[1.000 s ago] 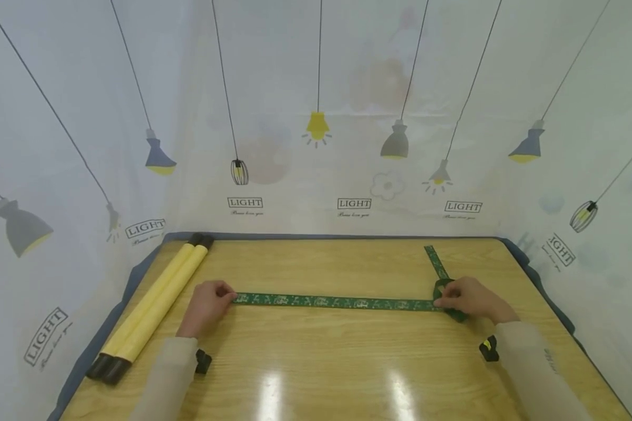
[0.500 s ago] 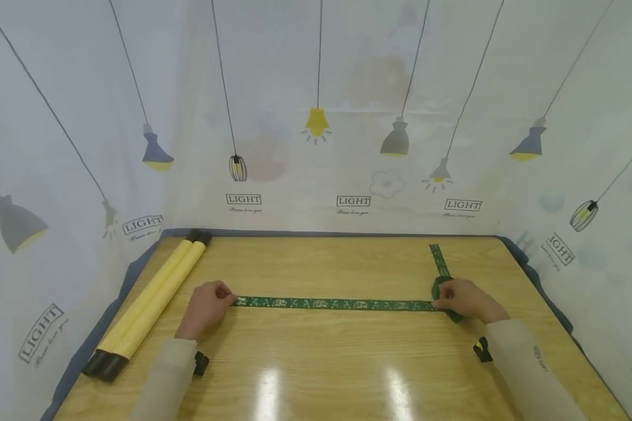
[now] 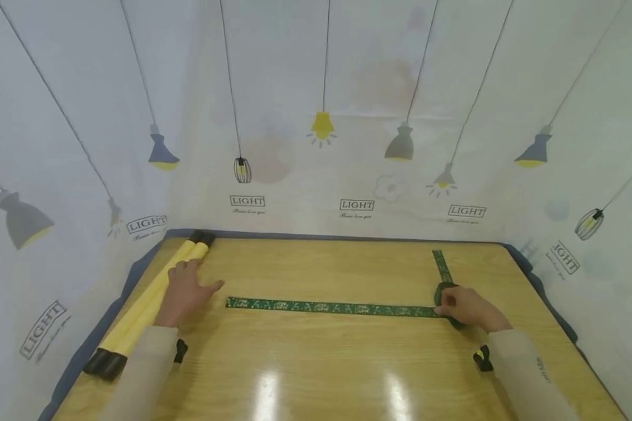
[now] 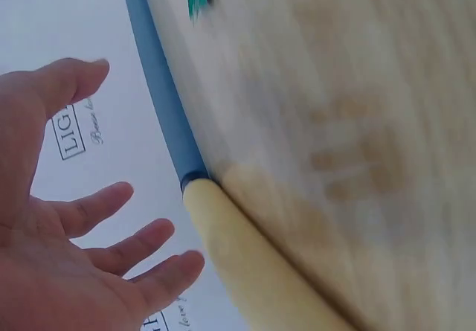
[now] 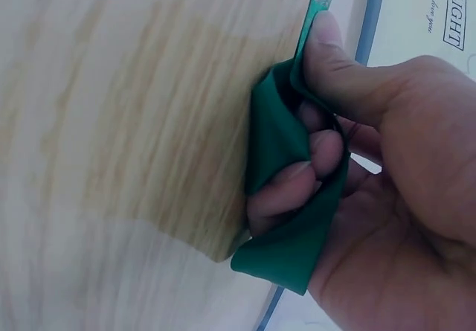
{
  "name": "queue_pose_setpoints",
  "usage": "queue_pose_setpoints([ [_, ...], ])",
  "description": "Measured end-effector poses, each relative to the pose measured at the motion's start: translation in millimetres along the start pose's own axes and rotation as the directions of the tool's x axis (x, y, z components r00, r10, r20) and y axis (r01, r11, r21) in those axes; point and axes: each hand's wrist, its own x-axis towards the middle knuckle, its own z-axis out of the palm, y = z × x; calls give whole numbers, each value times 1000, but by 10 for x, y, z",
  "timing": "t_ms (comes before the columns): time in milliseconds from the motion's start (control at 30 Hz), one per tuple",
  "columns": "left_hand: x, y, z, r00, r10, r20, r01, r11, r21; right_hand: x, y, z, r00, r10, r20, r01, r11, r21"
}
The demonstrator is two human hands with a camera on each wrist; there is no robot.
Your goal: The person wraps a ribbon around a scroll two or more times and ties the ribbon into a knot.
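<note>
A green patterned ribbon [image 3: 321, 307] stretches sideways over the wooden table, its left end loose. My right hand [image 3: 466, 307] pinches the ribbon's right part between thumb and fingers. In the right wrist view, the plain green underside of the ribbon [image 5: 277, 134] loops around the curled fingers [image 5: 286, 190]. Beyond that hand a short tail of ribbon [image 3: 441, 266] points to the back of the table. My left hand [image 3: 184, 292], fingers spread and holding nothing, hovers beside two yellow tubes [image 3: 144, 304] with black ends. The left wrist view shows one yellow tube [image 4: 253, 253] below the spread fingers.
The tubes lie side by side, slanted along the table's left edge. Blue cloth [image 3: 316, 235] borders the wooden table [image 3: 326, 362]. White sheets [image 3: 295, 70] printed with hanging lamps rise at the back and both sides.
My left hand has let go of the ribbon's left end, spread its fingers and moved left toward the yellow tubes. The right hand keeps its pinch on the ribbon.
</note>
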Motion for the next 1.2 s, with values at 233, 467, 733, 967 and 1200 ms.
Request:
queue_pose_setpoints([
  [233,226,-205,-118,997,-47,65,40,993,114,6,-11,27,1000,7,-7,-7,1000,-6],
  [467,267,-382,-201,977,-161,140,132,972,194,6,17,48,1000,22,-2,-22,1000,-3],
  [733,249,-485,-242,926,-324,194,270,927,259,7,20,20,1000,22,0,-22,1000,-11],
  [967,254,-471,-327,939,-286,192,238,941,240,3,-14,-1,1000,9,-20,-9,1000,-6],
  [1200,241,-461,-373,962,-208,176,170,963,210,7,25,30,1000,13,-15,-13,1000,-17],
])
